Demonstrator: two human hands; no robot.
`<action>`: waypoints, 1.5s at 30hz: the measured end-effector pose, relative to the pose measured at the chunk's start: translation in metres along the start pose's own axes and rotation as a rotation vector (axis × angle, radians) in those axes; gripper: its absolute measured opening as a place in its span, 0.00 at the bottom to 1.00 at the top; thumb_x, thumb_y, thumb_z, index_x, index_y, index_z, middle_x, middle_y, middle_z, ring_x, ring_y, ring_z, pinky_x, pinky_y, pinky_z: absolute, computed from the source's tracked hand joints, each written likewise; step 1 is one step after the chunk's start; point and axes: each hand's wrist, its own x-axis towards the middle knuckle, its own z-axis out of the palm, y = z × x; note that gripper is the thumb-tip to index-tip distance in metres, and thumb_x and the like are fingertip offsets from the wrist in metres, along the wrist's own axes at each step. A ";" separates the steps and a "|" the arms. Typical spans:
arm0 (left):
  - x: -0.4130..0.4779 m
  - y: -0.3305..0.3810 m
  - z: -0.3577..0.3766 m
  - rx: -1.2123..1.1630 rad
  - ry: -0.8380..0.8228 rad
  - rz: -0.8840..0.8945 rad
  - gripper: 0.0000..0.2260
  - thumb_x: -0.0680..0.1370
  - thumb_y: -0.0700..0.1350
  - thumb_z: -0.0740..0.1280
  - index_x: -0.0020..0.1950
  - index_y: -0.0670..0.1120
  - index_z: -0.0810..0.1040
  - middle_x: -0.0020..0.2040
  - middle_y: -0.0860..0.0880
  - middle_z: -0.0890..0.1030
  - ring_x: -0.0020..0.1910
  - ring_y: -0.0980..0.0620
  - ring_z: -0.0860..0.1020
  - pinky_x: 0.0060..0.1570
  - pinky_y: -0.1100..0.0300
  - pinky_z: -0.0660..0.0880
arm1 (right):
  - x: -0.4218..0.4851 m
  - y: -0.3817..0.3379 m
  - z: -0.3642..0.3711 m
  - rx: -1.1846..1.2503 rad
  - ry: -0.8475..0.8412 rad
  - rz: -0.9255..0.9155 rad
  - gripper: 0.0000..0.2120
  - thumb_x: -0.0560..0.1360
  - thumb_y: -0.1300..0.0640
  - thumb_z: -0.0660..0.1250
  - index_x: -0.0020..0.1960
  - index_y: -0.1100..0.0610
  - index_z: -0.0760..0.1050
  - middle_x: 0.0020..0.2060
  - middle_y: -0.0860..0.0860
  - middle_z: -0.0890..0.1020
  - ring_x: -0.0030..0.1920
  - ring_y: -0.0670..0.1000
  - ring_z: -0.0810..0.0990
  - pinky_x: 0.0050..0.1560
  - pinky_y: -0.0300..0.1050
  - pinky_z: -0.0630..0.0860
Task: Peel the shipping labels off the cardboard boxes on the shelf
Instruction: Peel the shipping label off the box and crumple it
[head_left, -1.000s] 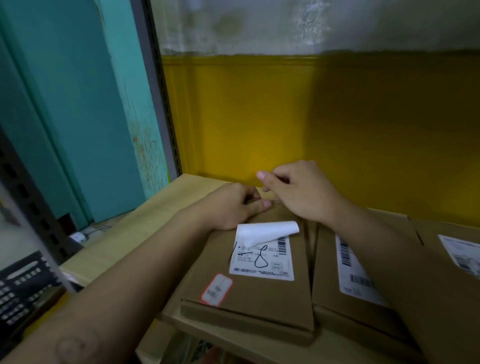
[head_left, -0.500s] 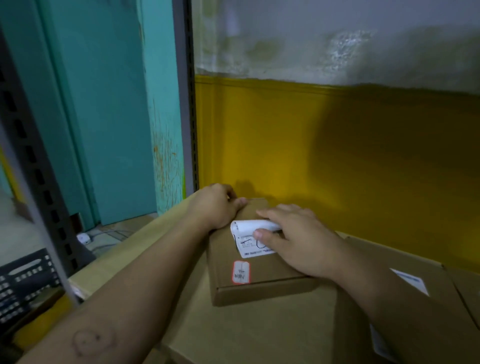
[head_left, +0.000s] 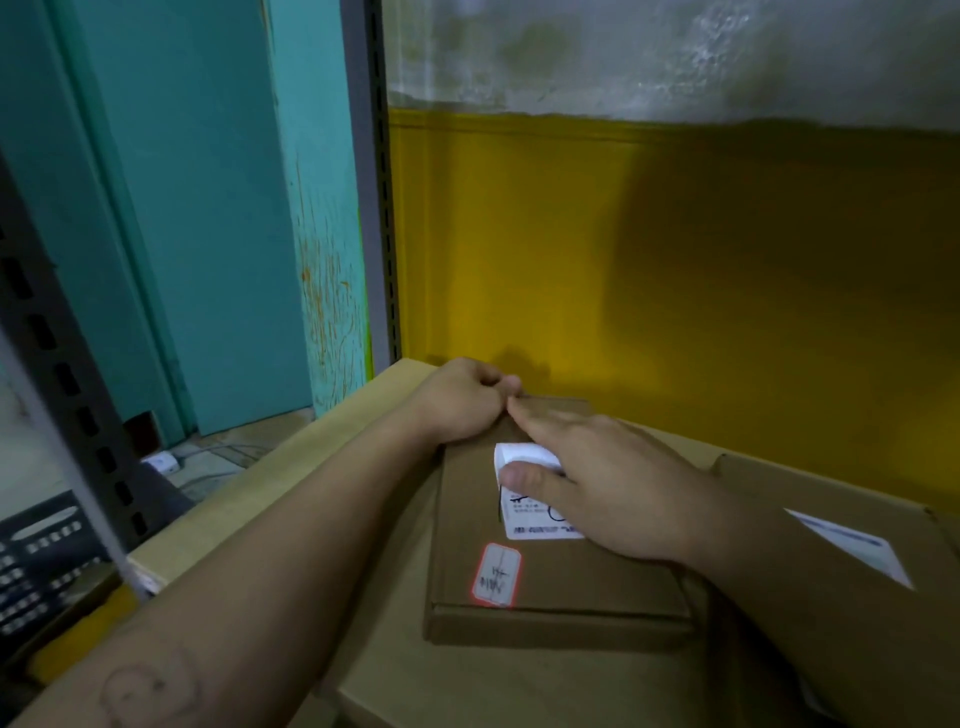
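Note:
A flat cardboard box (head_left: 571, 592) lies on a bigger carton on the shelf. Its white shipping label (head_left: 540, 522) is peeled and rolled back at the far end, with the near part still stuck down. My right hand (head_left: 613, 493) lies over the label, and its thumb and fingers pinch the rolled part. My left hand (head_left: 462, 402) has curled fingers and holds the box's far left corner. A small red-bordered sticker (head_left: 496, 574) sits near the box's front edge.
To the right lies another cardboard box (head_left: 831, 483) with a white label (head_left: 852, 545). The yellow back wall (head_left: 675, 286) stands close behind. A grey perforated shelf post (head_left: 371, 208) rises at the left, and a black crate (head_left: 41, 561) sits low at far left.
My right hand came from the box's far edge down onto the curled label and took hold of the roll. The left hand stayed at the far left corner. The view moved.

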 end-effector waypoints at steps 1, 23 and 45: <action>0.001 0.000 0.000 -0.009 0.011 -0.011 0.15 0.82 0.52 0.61 0.55 0.46 0.83 0.48 0.48 0.83 0.48 0.53 0.79 0.48 0.60 0.73 | 0.000 0.000 0.000 -0.025 -0.002 -0.012 0.31 0.78 0.36 0.52 0.77 0.51 0.58 0.75 0.45 0.62 0.73 0.44 0.60 0.69 0.42 0.62; 0.006 -0.005 0.015 0.233 0.345 -0.161 0.10 0.82 0.52 0.59 0.45 0.53 0.77 0.46 0.48 0.81 0.51 0.43 0.78 0.59 0.44 0.71 | -0.008 -0.009 -0.006 -0.099 -0.003 0.061 0.15 0.81 0.44 0.56 0.62 0.48 0.73 0.63 0.44 0.76 0.62 0.51 0.74 0.58 0.50 0.72; 0.008 0.003 0.014 0.319 0.341 -0.289 0.17 0.83 0.53 0.55 0.57 0.44 0.77 0.45 0.45 0.77 0.52 0.42 0.77 0.61 0.43 0.71 | -0.016 -0.008 -0.011 -0.229 0.055 0.056 0.16 0.78 0.58 0.59 0.64 0.46 0.71 0.56 0.49 0.79 0.57 0.55 0.75 0.52 0.52 0.76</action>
